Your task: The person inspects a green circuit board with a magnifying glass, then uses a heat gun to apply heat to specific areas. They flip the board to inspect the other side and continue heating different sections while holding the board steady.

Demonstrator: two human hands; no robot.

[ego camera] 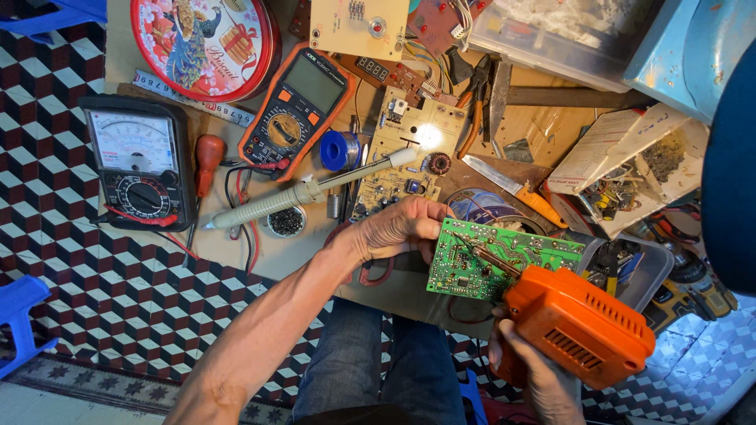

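Note:
My left hand (pixel 398 228) grips the left edge of a green circuit board (pixel 496 256), held flat above my lap. My right hand (pixel 531 370) is closed around the handle of a big orange soldering gun (pixel 579 323). Its metal tip (pixel 484 253) rests on the solder side of the green board, near the middle. My jeans-clad knees show below the board.
On the low bench lie a cream desoldering pump (pixel 303 193), an orange digital multimeter (pixel 295 110), a black analog meter (pixel 138 161), a beige circuit board (pixel 405 153), a blue solder spool (pixel 340 149), pliers (pixel 475 106), a round red tin (pixel 206 43) and boxes of parts (pixel 630 177). Checkered floor lies left.

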